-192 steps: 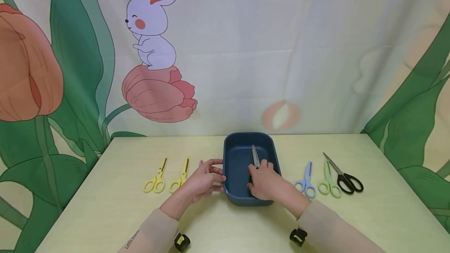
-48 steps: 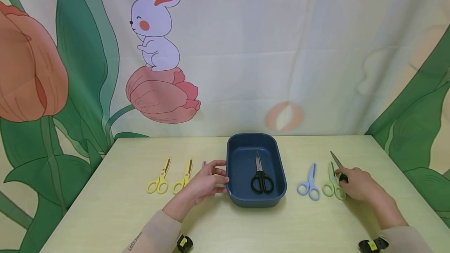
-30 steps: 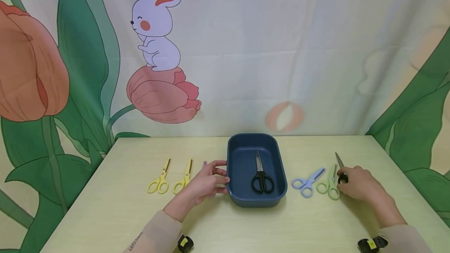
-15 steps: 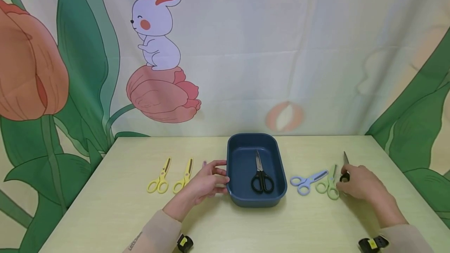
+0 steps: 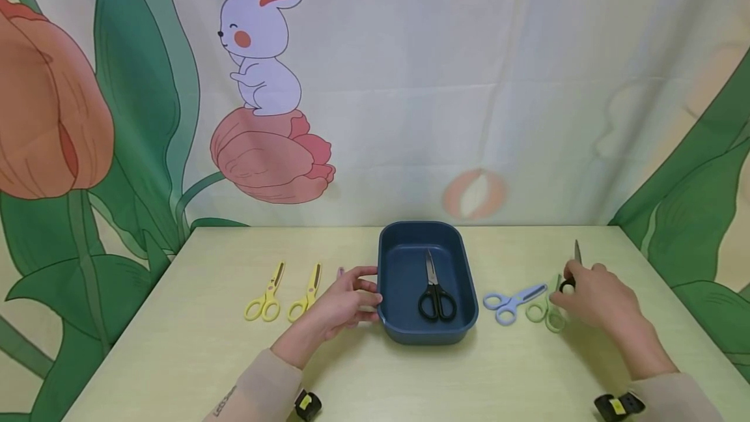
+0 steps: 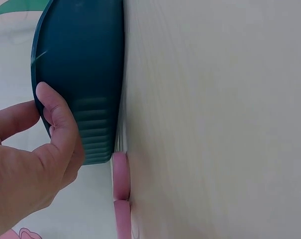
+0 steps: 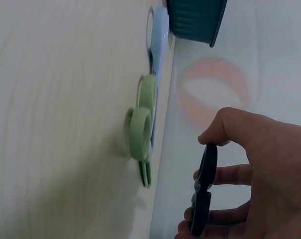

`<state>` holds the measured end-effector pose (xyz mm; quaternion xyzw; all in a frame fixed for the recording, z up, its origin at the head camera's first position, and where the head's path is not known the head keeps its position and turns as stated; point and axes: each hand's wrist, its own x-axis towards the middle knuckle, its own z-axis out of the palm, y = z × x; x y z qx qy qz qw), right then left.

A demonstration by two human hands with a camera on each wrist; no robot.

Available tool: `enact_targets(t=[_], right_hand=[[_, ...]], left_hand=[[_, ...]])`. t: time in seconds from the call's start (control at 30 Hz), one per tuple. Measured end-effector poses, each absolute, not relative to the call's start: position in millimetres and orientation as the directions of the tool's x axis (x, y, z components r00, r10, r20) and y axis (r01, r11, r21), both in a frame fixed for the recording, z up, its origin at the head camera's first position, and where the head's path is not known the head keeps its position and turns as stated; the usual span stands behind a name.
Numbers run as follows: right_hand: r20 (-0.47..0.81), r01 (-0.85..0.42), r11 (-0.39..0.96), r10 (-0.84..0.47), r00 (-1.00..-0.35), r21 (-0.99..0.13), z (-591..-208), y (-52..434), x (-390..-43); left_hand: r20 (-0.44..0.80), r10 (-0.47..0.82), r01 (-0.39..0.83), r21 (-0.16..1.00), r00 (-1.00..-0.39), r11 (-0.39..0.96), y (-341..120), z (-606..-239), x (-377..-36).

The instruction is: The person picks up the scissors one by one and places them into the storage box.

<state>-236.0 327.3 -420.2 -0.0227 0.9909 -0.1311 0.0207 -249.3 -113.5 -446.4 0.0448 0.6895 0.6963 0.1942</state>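
Note:
My right hand (image 5: 603,295) grips a pair of black-handled scissors (image 5: 577,251), blades pointing away from me. In the right wrist view, thumb and fingers close on the black handle loops (image 7: 204,172), which are raised off the table. My left hand (image 5: 342,301) rests its fingers along the left side of a dark blue bin (image 5: 424,338); the left wrist view shows fingertips at its rim. Another pair of black-handled scissors (image 5: 432,292) lies in the bin. Green scissors (image 5: 553,319) and light blue scissors (image 5: 508,305) lie between the bin and my right hand.
Two pairs of yellow scissors (image 5: 266,298) lie left of the bin. Pink scissors (image 6: 121,177) are mostly hidden behind my left hand in the head view. A curtain (image 5: 381,116) printed with a rabbit and flowers hangs behind the table (image 5: 375,383).
The first black scissors were released in the bin. My right hand moved right, took the second pair and raised it. The blue and green scissors shifted left, the blue turning. My left hand stays.

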Motion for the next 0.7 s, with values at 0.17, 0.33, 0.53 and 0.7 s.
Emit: enact_targets(t=[0.17,0.33,0.53,0.7], right_hand=[[-0.006,-0.067,0.966,-0.071,-0.997,-0.249,-416.0,315.6,-234.2],[0.039,-0.091,0.965,-0.084,-0.996,-0.247,-414.4,304.0,-233.0],[0.087,-0.11,0.962,-0.091,-0.992,-0.248,-415.1,291.0,-234.6],[0.12,-0.135,0.959,-0.107,-0.987,-0.251,-413.5,279.5,-233.7]], left_hand=[[-0.209,0.334,-0.211,0.977,-0.919,0.028,-113.3,-446.2,-249.7],[-0.208,0.337,-0.21,0.977,-0.918,0.032,-113.4,-446.3,-249.9],[-0.209,0.338,-0.209,0.977,-0.918,0.037,-113.7,-446.0,-249.5],[-0.209,0.335,-0.208,0.977,-0.919,0.037,-113.8,-445.3,-249.2]])
